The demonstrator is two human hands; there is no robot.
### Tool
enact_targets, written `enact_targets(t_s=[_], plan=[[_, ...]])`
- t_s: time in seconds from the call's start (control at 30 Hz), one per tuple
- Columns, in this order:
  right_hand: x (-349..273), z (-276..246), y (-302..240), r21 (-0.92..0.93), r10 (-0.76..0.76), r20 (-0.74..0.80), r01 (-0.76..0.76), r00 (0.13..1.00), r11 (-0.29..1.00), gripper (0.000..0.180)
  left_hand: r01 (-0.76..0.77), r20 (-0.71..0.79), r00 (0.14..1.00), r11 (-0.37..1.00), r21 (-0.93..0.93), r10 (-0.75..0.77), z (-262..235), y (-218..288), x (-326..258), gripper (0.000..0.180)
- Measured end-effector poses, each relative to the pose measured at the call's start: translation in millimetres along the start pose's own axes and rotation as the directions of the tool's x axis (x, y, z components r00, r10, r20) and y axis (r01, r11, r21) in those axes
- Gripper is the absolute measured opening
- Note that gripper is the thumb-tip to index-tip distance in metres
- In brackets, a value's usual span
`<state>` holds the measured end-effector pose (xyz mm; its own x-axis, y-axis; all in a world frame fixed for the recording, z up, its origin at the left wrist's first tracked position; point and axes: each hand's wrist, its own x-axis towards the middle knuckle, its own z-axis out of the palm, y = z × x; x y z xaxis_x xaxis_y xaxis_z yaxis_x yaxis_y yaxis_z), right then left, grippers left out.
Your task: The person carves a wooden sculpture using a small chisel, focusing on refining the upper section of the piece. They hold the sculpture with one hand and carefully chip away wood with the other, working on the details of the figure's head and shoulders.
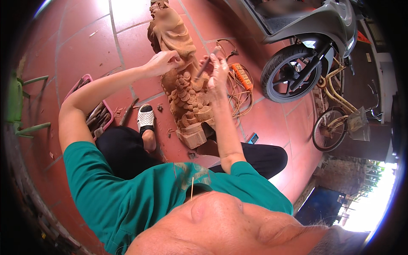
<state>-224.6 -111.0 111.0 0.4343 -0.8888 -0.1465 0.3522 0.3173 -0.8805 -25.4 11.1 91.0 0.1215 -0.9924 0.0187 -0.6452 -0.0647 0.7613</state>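
Observation:
A carved wooden statue (187, 91) lies on the floor in front of me, its base toward me. Draped folds are cut into its far part, and clusters of rounded shapes cover the near part. My right hand (217, 73), at the statue's right side, grips a slim carving chisel (205, 67) in its fingers. The chisel slants down and left, its tip close to the carved wood. My left hand (162, 63) is over the statue's left side with curled, closed fingers. Whatever it may hold is hidden.
At left, a pink basket (109, 115) holds many tools, with a loose tool (128, 112) beside it. An orange power strip (241, 76) and coiled cable lie right of the statue. Beyond stand a motor scooter (293, 70) and a bicycle (331, 129). A green stool (19, 106) is far left.

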Motion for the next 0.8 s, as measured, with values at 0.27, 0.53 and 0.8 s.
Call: enact_targets(t_s=[0.27,0.53,0.8], plan=[[71,-2,11,-0.658,-0.172,0.291,0.328,0.941,0.678,0.019,-0.332,-0.359,0.836,0.903,0.271,0.415,39,-22,3,0.033],[103,47,3,-0.784,-0.062,0.619,0.611,0.783,-0.114,0.015,-0.264,-0.445,0.825,0.934,0.241,0.348,51,-21,-5,0.030],[139,49,8,-0.673,0.027,0.683,0.643,0.730,-0.365,0.013,-0.245,-0.414,0.854,0.946,0.214,0.315,53,-20,-3,0.033]])
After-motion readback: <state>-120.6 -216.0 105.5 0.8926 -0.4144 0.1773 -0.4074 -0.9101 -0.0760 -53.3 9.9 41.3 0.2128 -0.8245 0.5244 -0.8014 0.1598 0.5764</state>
